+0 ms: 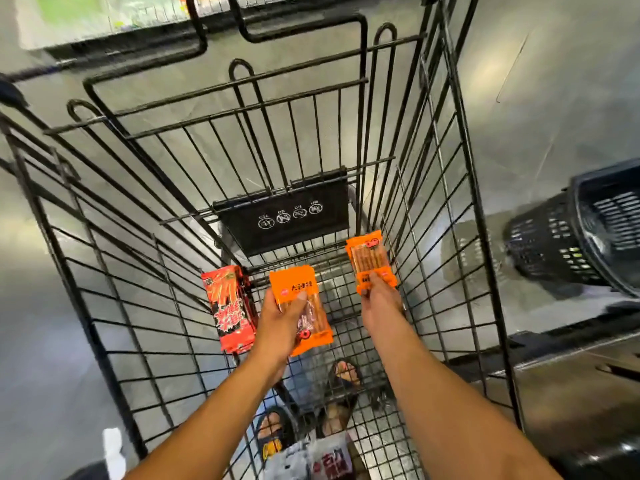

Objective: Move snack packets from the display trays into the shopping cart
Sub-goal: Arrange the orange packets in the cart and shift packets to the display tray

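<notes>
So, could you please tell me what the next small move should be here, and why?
Probably lower both hands slightly and let go. The left hand grips one orange packet and the right hand holds a second orange packet. Both are well inside the wire walls of the cart, beside a red packet, so releasing seems all that remains.

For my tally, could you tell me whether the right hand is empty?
No, the right hand pinches an orange packet by its near end.
</notes>
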`<state>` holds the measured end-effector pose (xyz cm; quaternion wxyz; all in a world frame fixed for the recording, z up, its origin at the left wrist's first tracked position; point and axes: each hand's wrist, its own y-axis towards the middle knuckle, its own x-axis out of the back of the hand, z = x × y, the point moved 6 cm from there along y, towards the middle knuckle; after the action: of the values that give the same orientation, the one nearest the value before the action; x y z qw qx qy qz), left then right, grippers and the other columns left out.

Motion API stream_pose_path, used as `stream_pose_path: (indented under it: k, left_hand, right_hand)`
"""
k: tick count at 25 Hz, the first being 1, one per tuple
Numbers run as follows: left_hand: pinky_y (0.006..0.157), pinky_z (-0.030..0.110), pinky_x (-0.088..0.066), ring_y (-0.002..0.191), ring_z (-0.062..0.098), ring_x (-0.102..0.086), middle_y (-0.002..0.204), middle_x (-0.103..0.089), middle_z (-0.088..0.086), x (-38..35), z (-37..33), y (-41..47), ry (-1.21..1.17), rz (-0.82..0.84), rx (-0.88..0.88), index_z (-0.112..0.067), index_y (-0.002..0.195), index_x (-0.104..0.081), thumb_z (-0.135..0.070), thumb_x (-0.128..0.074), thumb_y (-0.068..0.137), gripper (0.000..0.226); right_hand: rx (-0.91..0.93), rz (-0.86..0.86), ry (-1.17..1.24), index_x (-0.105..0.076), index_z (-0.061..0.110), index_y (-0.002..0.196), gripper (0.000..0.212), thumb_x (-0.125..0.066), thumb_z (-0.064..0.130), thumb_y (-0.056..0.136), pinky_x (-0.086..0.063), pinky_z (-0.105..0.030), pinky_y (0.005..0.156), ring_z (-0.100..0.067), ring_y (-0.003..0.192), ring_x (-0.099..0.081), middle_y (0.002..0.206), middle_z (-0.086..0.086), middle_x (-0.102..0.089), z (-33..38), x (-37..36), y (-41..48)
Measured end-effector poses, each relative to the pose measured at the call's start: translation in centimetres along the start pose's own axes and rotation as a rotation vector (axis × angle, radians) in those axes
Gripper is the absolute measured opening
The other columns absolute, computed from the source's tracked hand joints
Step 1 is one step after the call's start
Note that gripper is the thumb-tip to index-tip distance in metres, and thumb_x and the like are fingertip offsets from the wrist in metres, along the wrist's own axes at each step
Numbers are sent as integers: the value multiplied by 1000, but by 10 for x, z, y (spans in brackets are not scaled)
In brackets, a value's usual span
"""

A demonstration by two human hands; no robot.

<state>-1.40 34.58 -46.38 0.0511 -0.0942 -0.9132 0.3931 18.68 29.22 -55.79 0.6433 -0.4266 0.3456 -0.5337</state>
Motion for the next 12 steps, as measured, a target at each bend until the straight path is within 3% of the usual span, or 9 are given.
stream_pose_path:
  k: [4,8,10,12]
  left_hand:
    - [90,56,-59,105,31,-73,109,-76,6,1,2,-3,-55,1,57,-23,124,-58,-25,-65,101,25]
    - [89,55,-60,100,35,-71,109,-71,19,3,-10,-15,-83,-9,86,-16,124,-56,-19,-60,99,25]
    - [88,54,-60,97,32,-72,107,-72,14,0,-22,-26,-85,3,69,-19,121,-58,-18,-60,99,22]
    - [91,57,-59,99,32,-73,108,-74,10,-6,-34,-36,-85,20,37,-22,121,-59,-22,-64,95,26]
  right_hand:
    - [32,-53,11,-62,5,112,20,-66,1,93,-53,-22,54,-15,70,-61,93,-12,-65,5,6,-12]
    - [52,108,-228,-61,7,114,19,-62,6,96,-57,-31,72,-18,77,-59,99,-14,-63,11,20,-49]
    - [235,198,-542,-63,17,113,20,-63,14,93,-58,-41,77,-18,79,-61,104,-8,-65,31,13,-90]
    - [567,285,-829,-63,29,116,27,-64,22,90,-61,-43,81,-12,86,-64,116,2,-60,66,-2,-147]
